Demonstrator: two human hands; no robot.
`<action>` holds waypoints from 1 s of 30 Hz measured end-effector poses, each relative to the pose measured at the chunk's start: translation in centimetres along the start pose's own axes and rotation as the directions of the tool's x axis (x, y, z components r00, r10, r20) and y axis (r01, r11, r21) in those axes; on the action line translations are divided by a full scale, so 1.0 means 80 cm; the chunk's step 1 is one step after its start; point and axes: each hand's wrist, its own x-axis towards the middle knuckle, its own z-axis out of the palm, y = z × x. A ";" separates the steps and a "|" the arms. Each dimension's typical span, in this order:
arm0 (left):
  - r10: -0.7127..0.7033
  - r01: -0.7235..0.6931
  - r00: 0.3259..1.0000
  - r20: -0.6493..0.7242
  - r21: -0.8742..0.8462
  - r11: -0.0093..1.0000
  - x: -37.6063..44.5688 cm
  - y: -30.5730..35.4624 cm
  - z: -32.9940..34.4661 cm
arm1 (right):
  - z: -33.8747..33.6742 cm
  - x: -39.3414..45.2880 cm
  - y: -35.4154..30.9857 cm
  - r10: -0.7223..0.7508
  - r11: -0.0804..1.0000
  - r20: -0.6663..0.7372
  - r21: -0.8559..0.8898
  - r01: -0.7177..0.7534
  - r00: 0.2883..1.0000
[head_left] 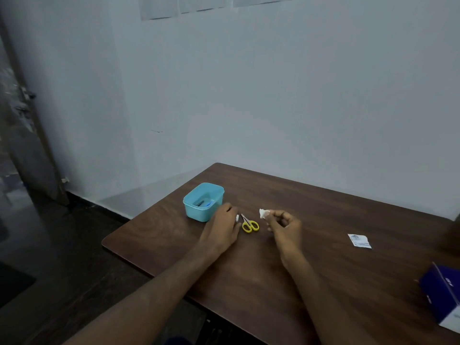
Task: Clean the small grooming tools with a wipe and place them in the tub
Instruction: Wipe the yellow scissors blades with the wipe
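Two bare hands reach over a dark wood worktop [311, 220], seen from above and behind. The left hand [220, 229] lies palm down, fingers bent forward, and a small pale tool [237, 218] shows at its fingertips. It is too small and blurred to name, and I cannot tell whether the hand pinches it or only touches it. The right hand [286, 226] is raised a little above the worktop, fingers curled, pinching a crumpled white wipe [263, 213] between thumb and fingertips.

Taking the scissors [249, 223] as the landmark: they lie flat on the worktop between the two hands, just right of the left hand's fingertips. Their long axis runs diagonally, with the yellow handle loops toward the viewer and to the right, and the closed blades pointing away and to the left. The pale tool lies just left of the blades. The wipe is held just right of the scissors and slightly beyond them.

A light blue tub [203, 201] stands upright and open, near the scissors on their far left, with a dark and blue item inside. A torn white sachet [359, 241] lies well to the right of the scissors. A purple and white box [441, 295] sits far right and nearer the viewer.
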 end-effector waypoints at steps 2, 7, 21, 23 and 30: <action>-0.083 0.081 0.996 -0.034 -0.067 0.994 0.006 0.006 0.009 | -0.022 0.006 -0.001 -0.009 1.000 0.011 0.008 0.008 1.000; -0.122 0.114 0.990 -0.069 -0.111 0.987 0.011 0.015 0.029 | -0.045 0.023 0.002 0.123 0.969 -0.024 0.221 -0.115 0.992; 0.170 -0.159 0.980 0.104 -0.104 0.982 0.049 0.056 0.062 | -0.092 0.051 0.003 -0.174 0.936 -0.233 -0.341 0.087 0.957; 0.162 -0.145 0.983 0.089 -0.174 0.974 0.054 0.061 0.066 | -0.099 0.052 0.005 -0.211 0.908 -0.302 -0.412 0.072 0.929; 0.154 -0.098 0.966 0.209 -0.256 0.962 0.074 0.063 0.069 | -0.096 0.054 0.008 -0.181 0.921 -0.331 -0.387 0.042 0.926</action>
